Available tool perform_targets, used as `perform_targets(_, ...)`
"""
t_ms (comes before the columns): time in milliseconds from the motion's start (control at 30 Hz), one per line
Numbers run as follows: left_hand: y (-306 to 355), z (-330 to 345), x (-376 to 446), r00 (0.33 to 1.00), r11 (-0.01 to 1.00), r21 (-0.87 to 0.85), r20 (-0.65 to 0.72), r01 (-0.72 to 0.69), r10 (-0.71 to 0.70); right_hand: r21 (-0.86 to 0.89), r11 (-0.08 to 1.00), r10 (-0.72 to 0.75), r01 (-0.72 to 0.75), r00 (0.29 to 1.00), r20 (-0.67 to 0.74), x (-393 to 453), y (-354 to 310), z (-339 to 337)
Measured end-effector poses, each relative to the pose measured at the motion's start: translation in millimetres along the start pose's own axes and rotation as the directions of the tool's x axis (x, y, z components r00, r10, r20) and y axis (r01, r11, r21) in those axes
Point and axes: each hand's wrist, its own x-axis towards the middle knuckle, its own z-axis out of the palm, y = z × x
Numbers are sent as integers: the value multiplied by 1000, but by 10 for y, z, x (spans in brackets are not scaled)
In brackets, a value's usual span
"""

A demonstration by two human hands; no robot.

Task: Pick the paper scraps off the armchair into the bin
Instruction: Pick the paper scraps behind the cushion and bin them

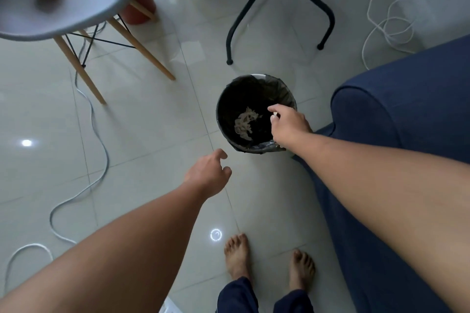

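**A:** Head view, item one?

**B:** Bin, round, black liner, standing on the tiled floor just beside the front corner of the blue armchair. Pale paper scraps lie heaped at its bottom.

**A:** Hands?

**B:** Right hand, over the bin's right rim, fingers curled downward; a small white scrap is pinched at the fingertips above the opening. Left hand, over bare tile off the bin's near-left edge, fingers loosely curled and slightly apart, holding nothing that I can see, touching nothing.

**A:** The armchair itself?

**B:** Runs along the right edge; rounded arm next to the bin, seat front reaching down toward the lower right corner. Much of it is hidden behind the right forearm; I cannot tell whether scraps lie on it.

**A:** Open room?

**B:** A broad strip of tile between the armchair's front edge and the grey cable snaking down the left side. Two bare feet stand in it near the bottom edge.

**A:** Upper edge?

**B:** White shell chair on wooden legs, upper left corner, something brownish on its seat. Black table legs behind the bin. White cord coiled on the floor, upper right.
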Motion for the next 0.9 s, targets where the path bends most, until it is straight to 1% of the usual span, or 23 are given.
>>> perform_targets(100,41,-71,-23,1000,1000,8,-8,-13,13,3,1000,31,-31,999,11,-108,66,-60)
perform_targets(300,338,-242,-324,997,996,64,39,-63,61,-84,991,114,-102,982,148,-668,417,-363)
perform_targets(500,1033,-556,-709,980,973,134,80,-190,181,-161,983,120,-90,975,186,-1231,628,-1036)
perform_targets(633,1680,-767,-929,963,944,187,62,-270,263,-94,991,113,-96,974,198,-1564,805,-1545)
perform_targets(733,2159,-862,-1090,937,909,229,79,-349,340,-53,991,129,-121,974,187,-1825,1020,-1899)
perform_targets(900,2917,-856,-1396,880,821,320,144,-474,452,-45,980,196,-193,977,79,-2258,1548,-2436)
